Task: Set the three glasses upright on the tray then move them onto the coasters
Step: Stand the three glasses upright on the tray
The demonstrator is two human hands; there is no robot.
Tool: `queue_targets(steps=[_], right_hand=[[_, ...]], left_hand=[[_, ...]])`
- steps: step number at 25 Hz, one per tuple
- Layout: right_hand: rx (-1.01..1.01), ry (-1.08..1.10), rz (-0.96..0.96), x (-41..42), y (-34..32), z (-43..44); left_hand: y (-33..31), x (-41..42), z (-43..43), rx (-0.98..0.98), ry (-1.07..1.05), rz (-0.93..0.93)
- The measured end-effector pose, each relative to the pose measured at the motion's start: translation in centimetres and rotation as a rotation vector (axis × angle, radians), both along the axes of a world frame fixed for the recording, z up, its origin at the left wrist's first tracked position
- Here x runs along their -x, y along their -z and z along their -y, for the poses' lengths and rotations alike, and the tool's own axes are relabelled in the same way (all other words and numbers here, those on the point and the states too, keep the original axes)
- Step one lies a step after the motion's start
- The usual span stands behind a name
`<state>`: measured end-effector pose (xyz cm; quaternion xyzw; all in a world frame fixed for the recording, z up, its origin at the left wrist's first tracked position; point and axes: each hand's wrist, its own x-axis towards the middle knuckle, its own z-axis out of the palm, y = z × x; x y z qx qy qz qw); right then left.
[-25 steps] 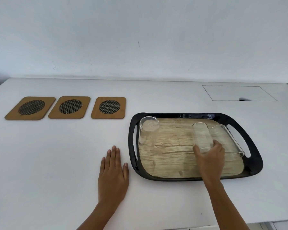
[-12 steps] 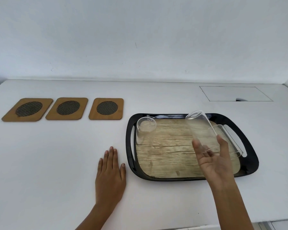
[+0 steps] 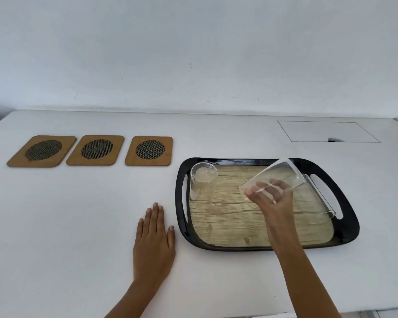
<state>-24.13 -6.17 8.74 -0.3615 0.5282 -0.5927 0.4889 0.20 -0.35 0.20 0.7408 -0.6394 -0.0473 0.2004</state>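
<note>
A black tray [image 3: 345, 235] with a wood-grain floor lies at the right. My right hand [image 3: 272, 199] grips a clear glass [image 3: 278, 175] and holds it tilted in the air above the tray's middle. A second clear glass [image 3: 202, 180] rests at the tray's left end. The third glass [image 3: 321, 198] lies on its side along the tray's right edge. Three wooden coasters with dark mesh centres sit in a row at the left: left coaster [image 3: 43, 150], middle coaster [image 3: 96, 149], right coaster [image 3: 149, 150]. My left hand [image 3: 154, 239] lies flat on the table, left of the tray.
The white table [image 3: 67, 226] ends at a white wall behind. A rectangular hatch outline [image 3: 326, 131] with a small dark notch is set into the table at the back right. The table's front edge runs close below my forearms.
My right hand lifted the middle glass off the tray and has turned it from leaning left to tilted towards the right. My left hand has stayed flat on the table.
</note>
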Motion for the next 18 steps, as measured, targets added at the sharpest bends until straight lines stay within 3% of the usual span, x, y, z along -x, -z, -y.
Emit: queue_targets(steps=[3,6,18], right_hand=[[0.054,0.068,-0.321,-0.7,1.8,1.1],[0.080,0.088,-0.508,-1.2,3.3,2.2],[0.063,0.088,-0.643,-2.0,5.0,3.5]], left_hand=[[0.0,0.0,0.0,0.004,-0.001,-0.002],[0.0,0.0,0.0,0.002,0.002,0.001],[0.2,-0.1,0.1,-0.022,0.002,-0.025]])
